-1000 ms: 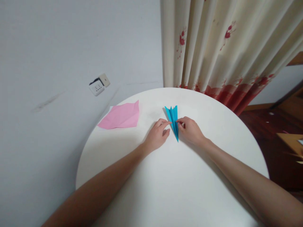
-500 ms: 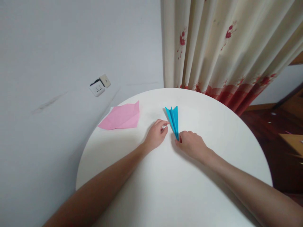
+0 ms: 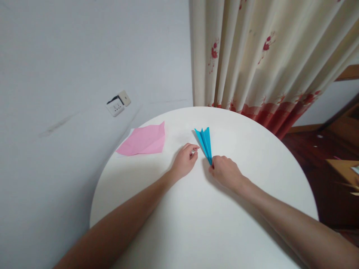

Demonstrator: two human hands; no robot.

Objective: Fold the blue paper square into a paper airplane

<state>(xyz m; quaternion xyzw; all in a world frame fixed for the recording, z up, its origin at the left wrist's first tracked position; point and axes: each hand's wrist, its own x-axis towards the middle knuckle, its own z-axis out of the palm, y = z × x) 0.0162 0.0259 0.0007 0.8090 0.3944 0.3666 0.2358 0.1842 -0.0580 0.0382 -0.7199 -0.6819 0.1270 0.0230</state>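
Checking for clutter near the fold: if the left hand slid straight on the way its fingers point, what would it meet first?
Probably the blue folded paper: the left hand points up and right toward it, a small gap away; depth is unclear.

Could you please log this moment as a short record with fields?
Surface: round white table
Right hand: pinching the near tip of the folded blue paper
Left hand: loosely curled on the table just left of the blue paper, not touching it
Also on table: creased pink paper, far left
Background: floral curtain, wall socket
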